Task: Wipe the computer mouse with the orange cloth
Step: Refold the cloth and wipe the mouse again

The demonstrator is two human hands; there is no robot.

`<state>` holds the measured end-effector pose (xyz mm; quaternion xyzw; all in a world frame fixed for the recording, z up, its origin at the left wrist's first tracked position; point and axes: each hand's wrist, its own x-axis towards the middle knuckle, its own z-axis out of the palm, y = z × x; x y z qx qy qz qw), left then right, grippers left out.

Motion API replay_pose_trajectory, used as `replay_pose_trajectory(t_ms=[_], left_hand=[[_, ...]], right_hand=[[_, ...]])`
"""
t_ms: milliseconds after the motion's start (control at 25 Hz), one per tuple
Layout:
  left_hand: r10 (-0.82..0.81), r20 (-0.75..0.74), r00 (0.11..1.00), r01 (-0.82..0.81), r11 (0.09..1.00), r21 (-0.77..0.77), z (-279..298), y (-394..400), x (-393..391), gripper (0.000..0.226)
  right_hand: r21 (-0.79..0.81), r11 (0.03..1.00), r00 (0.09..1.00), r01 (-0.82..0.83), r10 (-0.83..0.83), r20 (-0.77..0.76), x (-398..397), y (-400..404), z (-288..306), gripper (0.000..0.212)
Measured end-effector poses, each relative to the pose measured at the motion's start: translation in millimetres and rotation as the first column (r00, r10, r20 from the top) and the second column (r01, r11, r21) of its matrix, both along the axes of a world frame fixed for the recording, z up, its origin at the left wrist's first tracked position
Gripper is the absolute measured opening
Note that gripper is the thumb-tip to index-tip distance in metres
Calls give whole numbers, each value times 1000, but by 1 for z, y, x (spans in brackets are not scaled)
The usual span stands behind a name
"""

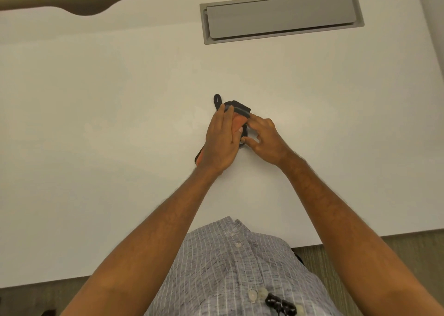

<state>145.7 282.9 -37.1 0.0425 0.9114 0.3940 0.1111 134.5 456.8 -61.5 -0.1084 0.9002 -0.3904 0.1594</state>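
Wiping looks underway, how far I cannot tell. Mid-desk on the white desk (pixel 120 123), the left hand (pixel 219 142), fingers together, presses the orange cloth (pixel 239 122) onto the small black computer mouse (pixel 245 133). The right hand (pixel 264 142) pinches the mouse's right edge. Most of the mouse is hidden; a black loop (pixel 217 100) pokes out beyond it.

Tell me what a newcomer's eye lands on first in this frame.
Both hands meet mid-table: the left hand presses the orange cloth over a dark computer mouse, while the right hand steadies it from the side. Beyond them, a grey cable hatch is set into the white table at its far edge.
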Motion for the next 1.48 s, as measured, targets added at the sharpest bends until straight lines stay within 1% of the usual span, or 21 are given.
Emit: replay_pose_trajectory(t_ms=[40, 160, 240, 320, 440, 520, 560, 680, 720, 800, 880, 960, 1080, 1160, 1240, 1360, 1480], left_hand=[[-5, -18, 1000, 5, 1000, -12, 1, 1, 9, 59], [-55, -59, 997, 51, 996, -77, 2, 6, 38, 61], [-71, -51, 996, 66, 994, -87, 3, 10, 52, 62], [-55, -45, 997, 52, 997, -57, 3, 12, 51, 62], [5, -16, 1000, -5, 1000, 0, 4, 12, 34, 59], [55, 28, 998, -56, 997, 51, 5, 12, 17, 56], [62, 26, 998, -63, 996, 63, 4, 11, 5, 51], [36, -84, 996, -34, 999, 15, 1, 8, -27, 32], [32, -96, 995, -31, 1000, 4, 0, 9, -33, 31], [40, -83, 996, -40, 999, -6, -4, 11, -34, 35], [83, -37, 996, -85, 996, -40, -8, 16, -18, 49], [101, -73, 992, -106, 991, -79, -12, 21, -1, 57], [56, -150, 987, -78, 986, -150, -16, 25, 25, 60], [55, -158, 986, -82, 982, -171, -19, 28, 40, 60], [57, -145, 988, -82, 982, -168, -20, 32, 57, 61], [48, -115, 992, -65, 986, -151, -19, 35, 78, 62], [56, -82, 995, -66, 990, -123, -13, 36, 82, 65]], right_hand=[[-17, 1000, 1000, 0, 0, -6, 0, -1, 2, 61], [-173, 985, 998, -8, -1, -57, -2, -3, 6, 57], [-205, 979, 996, 17, -35, -83, -1, -4, 7, 56], [-214, 976, 996, 25, -42, -74, -1, -4, 8, 55], [-189, 982, 1000, 14, -18, -22, -3, -3, 9, 56], [-116, 993, 998, -17, 11, -60, -3, -2, 8, 60], [-94, 995, 997, -25, 19, -73, -3, -1, 7, 62], [-54, 998, 999, -25, 23, -39, -2, 2, 3, 72], [-41, 999, 1000, -19, 18, -25, -2, 1, 3, 75], [-31, 999, 1000, -8, 8, -15, -2, 0, 4, 75], [-48, 999, 999, -20, 18, -38, -1, 0, 6, 69], [-71, 997, 997, -22, 18, -70, -1, -1, 7, 60], [-128, 991, 998, 30, -38, -58, -1, -1, 11, 50], [-166, 985, 998, 46, -53, -34, -1, -4, 15, 46], [-199, 979, 998, 47, -57, -42, -1, -4, 16, 48], [-199, 979, 999, 38, -44, -25, 0, -3, 12, 60], [-181, 983, 999, 32, -36, -20, 1, -3, 12, 58]])
